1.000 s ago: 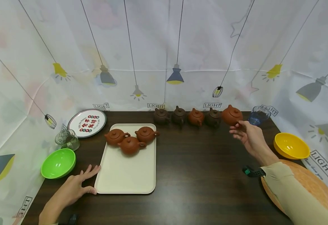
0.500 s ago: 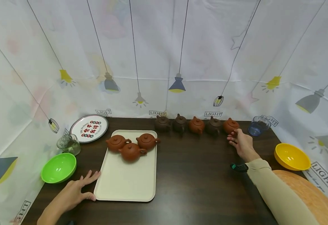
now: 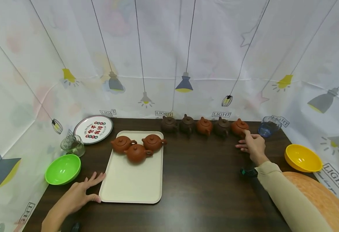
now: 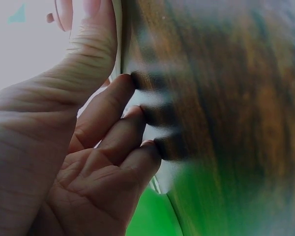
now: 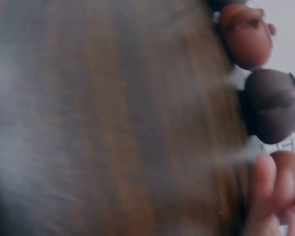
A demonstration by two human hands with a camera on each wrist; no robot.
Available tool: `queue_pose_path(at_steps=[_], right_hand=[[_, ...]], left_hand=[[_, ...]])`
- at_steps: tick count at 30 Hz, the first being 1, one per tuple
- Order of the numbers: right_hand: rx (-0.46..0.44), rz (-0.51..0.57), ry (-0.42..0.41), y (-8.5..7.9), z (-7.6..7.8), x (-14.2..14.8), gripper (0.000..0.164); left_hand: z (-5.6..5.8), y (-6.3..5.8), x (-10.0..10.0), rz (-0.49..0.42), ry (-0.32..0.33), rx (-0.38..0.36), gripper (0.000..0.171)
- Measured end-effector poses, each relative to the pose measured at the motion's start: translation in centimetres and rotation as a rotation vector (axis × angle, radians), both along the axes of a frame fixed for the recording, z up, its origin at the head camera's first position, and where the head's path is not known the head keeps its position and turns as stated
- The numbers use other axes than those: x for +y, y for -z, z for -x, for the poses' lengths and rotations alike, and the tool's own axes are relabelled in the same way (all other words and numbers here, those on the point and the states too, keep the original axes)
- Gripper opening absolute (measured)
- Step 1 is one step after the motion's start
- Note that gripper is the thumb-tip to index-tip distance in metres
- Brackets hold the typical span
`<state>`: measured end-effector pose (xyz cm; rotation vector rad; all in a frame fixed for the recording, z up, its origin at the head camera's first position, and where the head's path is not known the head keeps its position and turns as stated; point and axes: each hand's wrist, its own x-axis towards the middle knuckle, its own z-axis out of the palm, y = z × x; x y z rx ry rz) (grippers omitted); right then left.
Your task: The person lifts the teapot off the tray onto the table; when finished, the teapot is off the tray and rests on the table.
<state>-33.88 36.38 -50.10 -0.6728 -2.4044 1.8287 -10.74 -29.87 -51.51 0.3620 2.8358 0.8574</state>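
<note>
At the right end of a back row, a reddish-brown teapot [image 3: 239,127] stands on the table, its handle side toward my right hand [image 3: 254,146]. Thumb and finger pinch it there; in the right wrist view they overlap the teapot [image 5: 289,161]. My left hand [image 3: 77,196] lies beside a cream tray [image 3: 131,187], fingers extended, with thumb and fingertips at its left edge. The left wrist view shows those fingers [image 4: 120,125] resting down at the tabletop. Several reddish-brown teapots sit together on the tray's far part, one being a teapot [image 3: 136,153] in front.
Dark teapots [image 3: 187,124] and another reddish one [image 3: 204,126] fill the row. Left of the tray are a plate [image 3: 105,137], a clear glass [image 3: 77,148] and a green bowl [image 3: 62,170]. At right stand a blue glass [image 3: 268,128], a yellow bowl [image 3: 303,158] and a round board [image 3: 323,196].
My right hand has lowered the reddish-brown teapot from in the air to the table at the row's right end. My left hand stays at the tray; the head view has tilted slightly.
</note>
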Motion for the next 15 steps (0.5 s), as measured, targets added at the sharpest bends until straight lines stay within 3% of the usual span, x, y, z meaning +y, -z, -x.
queue_pose_path(at_steps=[3,6,10,15], right_hand=[[0.055,-0.172,0.094,0.3,-0.7,-0.8,0.044],[0.140,-0.287,0.109,0.1,-1.5,-2.8,0.046],[0.231,-0.312,0.005,-1.2,-2.5,-6.6,0.049],[0.287,-0.206,-0.180,-3.2,-3.9,-11.3,0.052]], left_hand=[[0.1,-0.1,0.0,0.003,0.001,-0.012,0.092],[0.0,-0.2,0.0,0.000,-0.004,-0.019,0.092],[0.0,-0.3,0.0,-0.003,-0.014,-0.027,0.092],[0.1,-0.2,0.1,-0.008,-0.010,-0.031,0.092]])
